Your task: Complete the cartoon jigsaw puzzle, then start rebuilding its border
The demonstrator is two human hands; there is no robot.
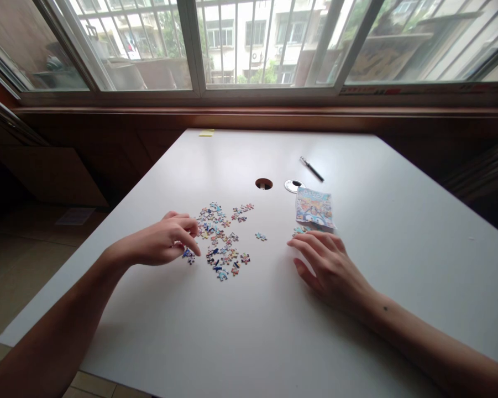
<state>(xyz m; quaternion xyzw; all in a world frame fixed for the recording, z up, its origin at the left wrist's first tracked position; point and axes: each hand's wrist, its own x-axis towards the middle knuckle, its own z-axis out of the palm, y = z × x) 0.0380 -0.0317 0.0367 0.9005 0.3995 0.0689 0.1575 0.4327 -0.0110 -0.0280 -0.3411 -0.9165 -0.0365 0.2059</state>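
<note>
Many small jigsaw puzzle pieces (221, 237) lie in a loose heap on the white table (240, 331). At the heap's left edge is my left hand (166, 240), its fingers bent and apart, the index finger pointing down near a few dark blue pieces (188, 255). My right hand (325, 265) rests on the table to the right, fingers spread, with nothing visible in it. Just beyond its fingertips, light blue pieces (302, 229) show, partly hidden by the hand. A colourful picture sheet (314, 208) lies behind them. Between my hands sits a small joined cluster of pieces (261, 236).
Beyond the sheet lies a black pen-like stick (312, 169). A round cable hole (264, 184) opens in the tabletop, with a silvery ring cover (293, 186) beside it. A yellow note (206, 133) is at the far edge, below the barred window (269, 44).
</note>
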